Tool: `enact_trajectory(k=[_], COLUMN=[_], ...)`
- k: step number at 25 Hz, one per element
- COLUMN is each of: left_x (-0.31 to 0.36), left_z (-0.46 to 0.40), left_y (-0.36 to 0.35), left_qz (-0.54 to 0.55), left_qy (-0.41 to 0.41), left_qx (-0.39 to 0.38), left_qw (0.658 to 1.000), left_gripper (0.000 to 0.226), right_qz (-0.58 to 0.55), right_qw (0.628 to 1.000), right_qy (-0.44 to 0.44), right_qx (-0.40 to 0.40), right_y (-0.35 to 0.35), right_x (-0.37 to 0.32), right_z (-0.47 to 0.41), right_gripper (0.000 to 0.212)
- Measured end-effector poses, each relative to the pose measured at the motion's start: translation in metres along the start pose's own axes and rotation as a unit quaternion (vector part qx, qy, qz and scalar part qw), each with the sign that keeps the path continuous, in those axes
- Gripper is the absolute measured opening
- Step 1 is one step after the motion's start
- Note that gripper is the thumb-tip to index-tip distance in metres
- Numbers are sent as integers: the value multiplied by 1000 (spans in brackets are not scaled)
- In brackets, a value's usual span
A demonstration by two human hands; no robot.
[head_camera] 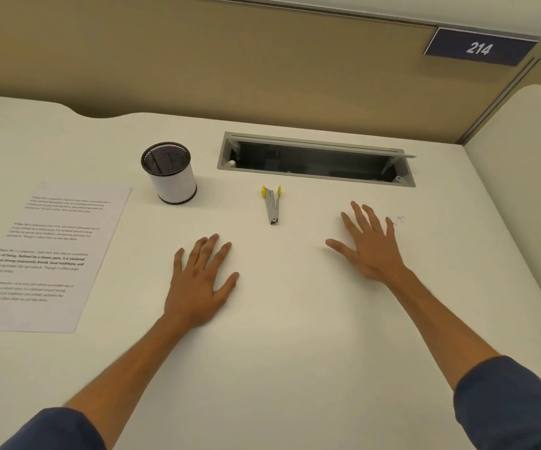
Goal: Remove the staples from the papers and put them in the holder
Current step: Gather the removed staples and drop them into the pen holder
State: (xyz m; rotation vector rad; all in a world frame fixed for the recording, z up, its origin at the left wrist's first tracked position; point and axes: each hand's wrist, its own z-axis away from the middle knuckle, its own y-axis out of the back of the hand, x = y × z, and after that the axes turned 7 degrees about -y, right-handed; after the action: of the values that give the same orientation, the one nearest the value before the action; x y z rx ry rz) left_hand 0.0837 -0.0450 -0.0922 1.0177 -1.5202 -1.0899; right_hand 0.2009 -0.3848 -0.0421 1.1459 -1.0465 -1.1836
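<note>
Two hands lie flat, fingers spread, on the white table (295,368): left hand (199,287), right hand (371,246). Grey staple remover with yellow grips (272,204) lies between and beyond them. Printed white papers (45,254) far left; round black mesh holder with white wrap (169,172) behind them. Small specks, possibly staples (398,219), just beside right fingertips.

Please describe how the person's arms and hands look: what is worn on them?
Both forearms are bare. Dark blue sleeves are pushed up near the elbows, one on the left arm and one on the right arm. The left hand and right hand show no gloves, rings or watch.
</note>
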Motion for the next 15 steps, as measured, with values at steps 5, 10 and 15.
enact_trajectory(k=[5, 10, 15], left_x=[2, 2, 3], left_z=[0, 0, 0], left_y=[0, 1, 2], left_qz=[0, -3, 1], left_qy=[2, 6, 7], left_qx=[2, -3, -4], left_qw=[1000, 1000, 1000], left_gripper=[65, 65, 65], right_qz=[26, 8, -98], right_qw=[996, 992, 968], right_qy=[-80, -128, -232], right_qx=[2, 11, -15], right_y=[-19, -16, -16], right_x=[55, 80, 96], right_z=[5, 2, -1], right_gripper=[94, 85, 102])
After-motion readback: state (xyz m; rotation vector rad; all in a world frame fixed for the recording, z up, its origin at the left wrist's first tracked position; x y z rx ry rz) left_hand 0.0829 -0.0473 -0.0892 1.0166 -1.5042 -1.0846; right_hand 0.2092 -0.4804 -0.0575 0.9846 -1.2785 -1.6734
